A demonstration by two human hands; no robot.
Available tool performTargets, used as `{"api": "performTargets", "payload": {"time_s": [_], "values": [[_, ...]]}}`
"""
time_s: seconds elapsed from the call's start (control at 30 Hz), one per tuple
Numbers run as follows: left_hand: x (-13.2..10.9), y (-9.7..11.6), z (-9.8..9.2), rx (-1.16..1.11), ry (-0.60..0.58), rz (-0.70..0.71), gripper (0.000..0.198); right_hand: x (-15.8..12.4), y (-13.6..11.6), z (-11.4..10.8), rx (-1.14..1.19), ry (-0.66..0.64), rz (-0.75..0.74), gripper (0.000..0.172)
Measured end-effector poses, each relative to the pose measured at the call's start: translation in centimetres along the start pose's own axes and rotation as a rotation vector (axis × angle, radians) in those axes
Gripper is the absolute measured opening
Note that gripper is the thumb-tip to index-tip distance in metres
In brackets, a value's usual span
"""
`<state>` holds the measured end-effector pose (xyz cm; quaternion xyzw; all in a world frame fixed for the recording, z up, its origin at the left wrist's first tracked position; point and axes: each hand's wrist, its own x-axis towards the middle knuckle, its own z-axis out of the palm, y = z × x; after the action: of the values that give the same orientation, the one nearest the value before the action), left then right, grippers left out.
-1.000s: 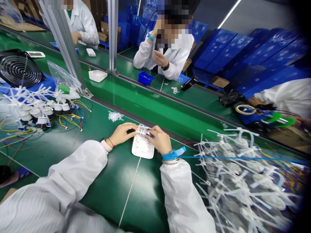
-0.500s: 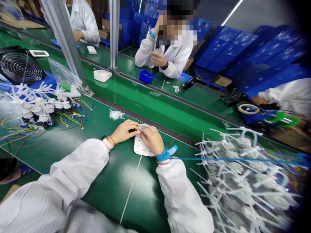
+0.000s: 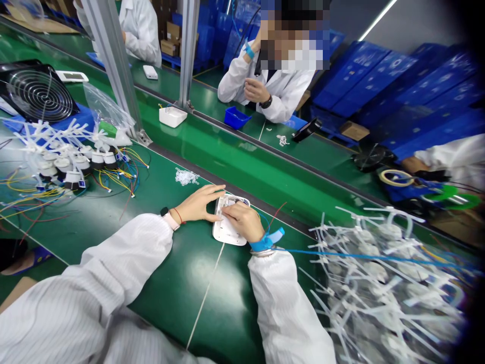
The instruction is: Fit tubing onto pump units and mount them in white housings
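A flat white plastic housing (image 3: pixel 227 232) lies on the green conveyor belt (image 3: pixel 182 283) with small white parts on its upper end. My left hand (image 3: pixel 197 205) rests against its left edge, fingers stretched out and touching it. My right hand (image 3: pixel 242 221) presses down on the upper part, fingertips among the small parts and hiding much of that end. A blue wrist strap (image 3: pixel 267 241) circles my right wrist, its blue cord trailing off to the right. Both white sleeves reach in from the bottom of the view.
Bundled wired white assemblies (image 3: pixel 71 177) with coloured leads lie at left, and a heap of white tied parts (image 3: pixel 382 288) fills the right. A small pile of white pieces (image 3: pixel 187 176) sits near my left hand. A co-worker (image 3: pixel 265 81) sits across a metal-framed divider (image 3: pixel 188 50).
My left hand has drawn back from the top of the housing to its left edge. My right hand now lies further over the housing. The whole view has shifted slightly.
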<state>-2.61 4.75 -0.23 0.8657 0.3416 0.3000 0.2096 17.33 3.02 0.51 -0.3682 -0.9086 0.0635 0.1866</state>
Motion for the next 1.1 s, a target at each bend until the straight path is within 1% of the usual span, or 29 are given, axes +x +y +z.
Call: {"api": "performTargets", "payload": {"time_s": [0.13, 0.23, 0.3, 0.4, 0.47, 0.53, 0.63, 0.73, 0.8, 0.87, 0.93, 1.03, 1.1], "values": [[0.1, -0.7, 0.2, -0.087, -0.047, -0.014, 0.073, 0.4, -0.3, 0.0, -0.027, -0.067, -0.008, 0.021], [0.1, -1.0, 0.2, -0.148, -0.062, -0.020, 0.073, 0.5, -0.8, 0.2, -0.057, -0.067, -0.014, 0.022], [0.1, -1.0, 0.2, -0.166, -0.065, -0.021, 0.072, 0.5, -1.2, 0.5, -0.073, -0.044, 0.002, 0.023], [0.0, -1.0, 0.2, -0.165, -0.068, -0.013, 0.073, 0.4, -2.0, 0.9, -0.103, 0.014, 0.066, 0.025], [-0.1, -1.0, 0.2, -0.155, -0.068, -0.006, 0.073, 0.3, -2.5, 0.9, -0.130, 0.048, 0.110, 0.024], [-0.2, -0.9, 0.2, -0.139, -0.070, -0.005, 0.072, -0.1, -2.8, 0.6, -0.147, 0.070, 0.121, 0.021], [-0.3, -0.6, 0.2, -0.116, -0.072, -0.025, 0.072, -0.9, -2.2, -0.7, -0.153, 0.139, 0.164, 0.019], [-0.5, -0.5, 0.1, -0.106, -0.079, -0.040, 0.074, -1.8, -0.6, -2.4, -0.186, 0.225, 0.324, 0.021], [-0.5, -0.5, 0.1, -0.110, -0.082, -0.038, 0.075, -2.2, 0.3, -3.0, -0.203, 0.217, 0.398, 0.024], [-0.5, -0.6, 0.1, -0.124, -0.078, -0.034, 0.074, -2.3, 0.9, -3.1, -0.207, 0.164, 0.407, 0.024], [-0.5, -0.6, 0.1, -0.136, -0.077, -0.031, 0.074, -2.2, 0.9, -2.7, -0.227, 0.126, 0.396, 0.023], [-0.5, -0.7, 0.2, -0.139, -0.077, -0.026, 0.075, -2.1, 0.3, -2.2, -0.291, 0.130, 0.392, 0.020], [-0.5, -0.7, 0.2, -0.138, -0.073, -0.023, 0.074, -2.0, -0.1, -2.2, -0.308, 0.140, 0.389, 0.018]]}}
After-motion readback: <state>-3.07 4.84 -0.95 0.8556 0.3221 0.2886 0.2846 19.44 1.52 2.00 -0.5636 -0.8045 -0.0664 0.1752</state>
